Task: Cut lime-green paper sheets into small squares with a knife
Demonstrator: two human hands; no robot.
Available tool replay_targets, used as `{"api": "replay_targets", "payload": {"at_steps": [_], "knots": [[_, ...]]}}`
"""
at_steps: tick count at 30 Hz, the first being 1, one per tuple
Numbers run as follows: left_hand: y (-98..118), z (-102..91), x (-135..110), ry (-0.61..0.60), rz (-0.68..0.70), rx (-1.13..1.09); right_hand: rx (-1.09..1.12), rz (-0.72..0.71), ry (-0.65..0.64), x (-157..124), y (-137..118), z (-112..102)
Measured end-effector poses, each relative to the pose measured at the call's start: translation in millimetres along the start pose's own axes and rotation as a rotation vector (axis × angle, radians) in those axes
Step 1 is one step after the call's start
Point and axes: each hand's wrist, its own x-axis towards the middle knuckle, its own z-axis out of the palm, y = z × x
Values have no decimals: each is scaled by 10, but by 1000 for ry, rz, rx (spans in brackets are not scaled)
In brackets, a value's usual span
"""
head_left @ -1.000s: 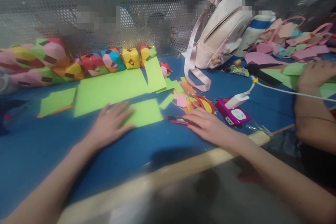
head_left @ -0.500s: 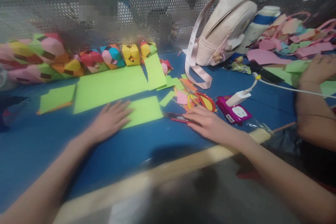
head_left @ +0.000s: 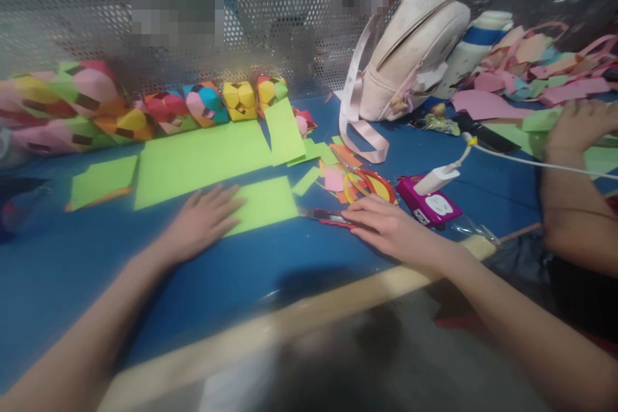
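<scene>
My left hand (head_left: 200, 222) lies flat with its fingers stretched out, pressing on the left edge of a small green paper rectangle (head_left: 268, 204) on the blue table (head_left: 241, 270). My right hand (head_left: 386, 225) rests palm down over a red-handled cutter (head_left: 326, 216) whose blade end points toward the green paper; its fingers lie on the handle. A large green sheet (head_left: 203, 161) sits just behind the small one.
Folded coloured paper boxes (head_left: 145, 112) line the mesh wall. Red-and-yellow scissors (head_left: 371, 185), paper scraps, a magenta power strip with a white charger (head_left: 429, 203) and a pale backpack (head_left: 410, 51) stand to the right. Another person's arm (head_left: 570, 167) rests at the far right.
Hardly anything has moved: both hands stay where they were, the right hand still on the cutter. The view has shifted very slightly.
</scene>
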Motion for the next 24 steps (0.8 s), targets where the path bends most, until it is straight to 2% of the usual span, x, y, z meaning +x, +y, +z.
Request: {"api": "replay_targets", "payload": {"at_steps": [24], "knots": [[-4, 1, 8, 8, 6, -3, -2, 34, 27, -23, -62, 41]]}}
